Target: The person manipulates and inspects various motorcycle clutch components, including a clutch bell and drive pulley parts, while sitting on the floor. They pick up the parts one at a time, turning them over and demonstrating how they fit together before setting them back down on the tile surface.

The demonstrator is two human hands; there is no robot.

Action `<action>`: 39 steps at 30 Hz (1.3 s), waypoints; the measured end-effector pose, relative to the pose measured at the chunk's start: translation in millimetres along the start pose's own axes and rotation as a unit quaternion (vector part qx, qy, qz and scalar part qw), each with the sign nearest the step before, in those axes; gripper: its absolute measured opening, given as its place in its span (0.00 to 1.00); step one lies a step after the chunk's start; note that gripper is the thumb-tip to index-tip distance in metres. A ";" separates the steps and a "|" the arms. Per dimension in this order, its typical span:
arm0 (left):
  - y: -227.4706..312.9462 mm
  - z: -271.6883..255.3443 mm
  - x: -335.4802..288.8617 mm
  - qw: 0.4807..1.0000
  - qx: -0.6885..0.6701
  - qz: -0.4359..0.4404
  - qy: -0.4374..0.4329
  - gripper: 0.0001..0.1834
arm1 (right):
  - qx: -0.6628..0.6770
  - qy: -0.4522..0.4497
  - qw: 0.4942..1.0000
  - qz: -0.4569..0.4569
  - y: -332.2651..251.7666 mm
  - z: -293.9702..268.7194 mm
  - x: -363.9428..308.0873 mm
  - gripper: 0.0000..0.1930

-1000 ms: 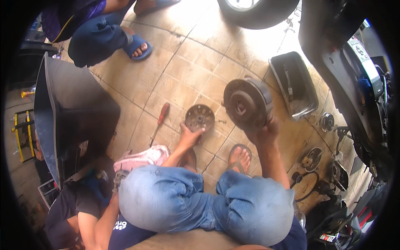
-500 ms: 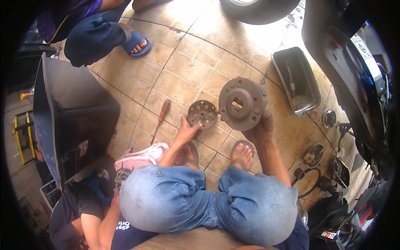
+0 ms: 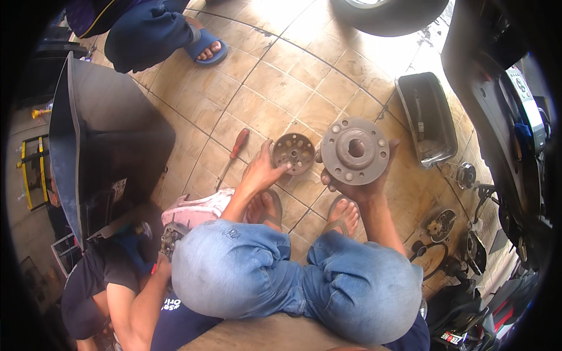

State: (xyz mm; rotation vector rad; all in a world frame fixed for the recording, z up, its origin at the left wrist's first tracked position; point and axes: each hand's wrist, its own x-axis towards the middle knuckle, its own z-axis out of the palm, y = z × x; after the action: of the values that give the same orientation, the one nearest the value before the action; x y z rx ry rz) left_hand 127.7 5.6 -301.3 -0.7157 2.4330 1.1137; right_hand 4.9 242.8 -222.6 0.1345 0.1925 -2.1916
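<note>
Above the tiles (image 3: 263,88), our left hand (image 3: 260,173) gripped the drum (image 3: 293,154), our right hand (image 3: 370,192) the disc (image 3: 353,161); any slackening risked a drop!

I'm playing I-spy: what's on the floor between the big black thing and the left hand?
A screwdriver lies on the floor between the black thing and the left hand, as the head view shows.

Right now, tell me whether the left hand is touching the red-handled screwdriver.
Apart: the head view shows floor tile between the left hand and the red-handled screwdriver.
</note>
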 end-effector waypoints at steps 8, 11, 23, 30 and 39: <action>-28.5 24.8 17.2 0.993 -0.113 0.008 0.041 0.34 | -0.184 0.102 0.974 -0.085 -4.5 -16.3 7.5 0.50; -52.4 24.9 22.3 0.989 -0.134 0.040 0.056 0.29 | -0.511 0.189 0.837 -0.056 -31.2 -42.3 25.0 0.43; -18.2 -7.5 12.3 0.890 -0.445 -0.057 -0.087 0.23 | -0.953 0.174 0.248 0.016 -32.4 -92.0 46.0 0.50; -16.4 9.1 15.7 0.871 -0.478 -0.087 -0.066 0.20 | -0.961 0.203 0.183 -0.039 -27.1 -76.4 38.8 0.54; 23.4 8.6 13.7 0.798 -0.582 -0.067 -0.141 0.16 | -0.745 0.099 0.660 0.008 14.1 -76.3 22.7 0.40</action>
State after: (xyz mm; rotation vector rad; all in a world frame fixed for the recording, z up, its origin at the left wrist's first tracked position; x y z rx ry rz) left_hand 104.0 21.3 -300.0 -0.8985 1.1961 2.4197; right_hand 5.1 231.0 -302.5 -0.5522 1.9707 -1.3510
